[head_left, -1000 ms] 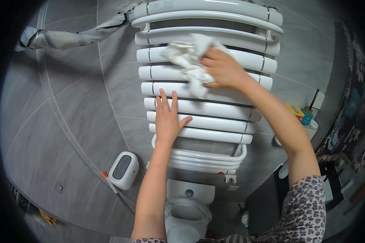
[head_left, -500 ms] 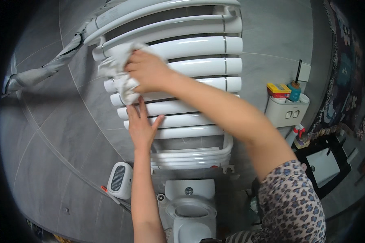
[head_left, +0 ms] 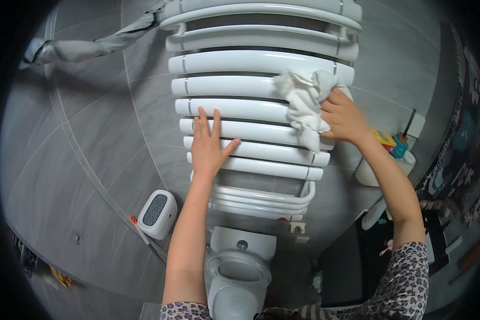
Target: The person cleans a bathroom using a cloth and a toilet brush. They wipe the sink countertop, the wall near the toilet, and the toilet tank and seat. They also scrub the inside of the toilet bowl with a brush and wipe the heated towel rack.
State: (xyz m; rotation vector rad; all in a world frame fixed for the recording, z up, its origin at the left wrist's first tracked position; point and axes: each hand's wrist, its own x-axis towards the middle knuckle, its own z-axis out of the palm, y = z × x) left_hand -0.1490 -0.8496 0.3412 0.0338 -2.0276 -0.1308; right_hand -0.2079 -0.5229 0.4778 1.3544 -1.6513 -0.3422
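A white towel radiator (head_left: 234,85) with several wide horizontal bars hangs on the grey tiled wall in front of me. My right hand (head_left: 342,118) grips a crumpled white cloth (head_left: 306,104) and presses it against the bars near their right end. Part of the cloth hangs down over the lower bars. Toward the bars' left end, my left hand (head_left: 209,145) lies flat on the radiator with its fingers spread, holding nothing.
Below the radiator stands a white toilet (head_left: 242,250). A white bin with a dark grey panel (head_left: 159,214) is at the lower left. On the right are a white wall box (head_left: 369,173), a blue-green bottle with dark sticks (head_left: 400,145) and a dark washstand (head_left: 346,266). A wrapped pipe (head_left: 96,49) crosses the upper left.
My right hand has carried the cloth from the radiator's left end to its right end. The left hand still rests on the bars, with its fingertips a little higher on them.
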